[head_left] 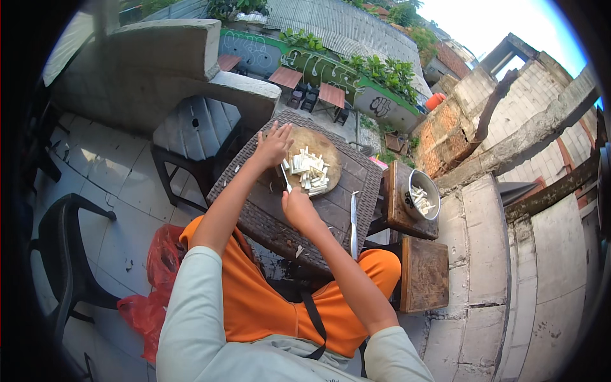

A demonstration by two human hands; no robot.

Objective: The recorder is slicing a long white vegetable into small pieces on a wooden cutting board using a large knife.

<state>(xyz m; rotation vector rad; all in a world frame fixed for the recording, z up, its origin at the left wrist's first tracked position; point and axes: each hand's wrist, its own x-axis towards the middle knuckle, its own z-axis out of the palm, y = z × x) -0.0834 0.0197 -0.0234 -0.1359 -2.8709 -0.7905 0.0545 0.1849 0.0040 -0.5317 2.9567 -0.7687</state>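
Observation:
A round wooden chopping board [329,143] lies on a dark woven-rattan table [267,210]. Pale, stick-shaped vegetable pieces [310,169] are heaped on it. My right hand [300,208] grips the handle of a knife [287,180], whose blade points away from me at the board's left side. My left hand [274,145] is spread with its fingers apart over the board's far left edge, close to the blade's far end; whether it touches the blade I cannot tell. A second knife [353,222] with a silvery handle rests on the table to the right.
A metal bowl [409,207] with more pale pieces stands on a wooden stool [396,181] at right, beside another stool [425,277]. Left are a black plastic stool [193,126], a black chair [55,248] and red plastic bags [162,267]. A low concrete wall [143,71] rises behind.

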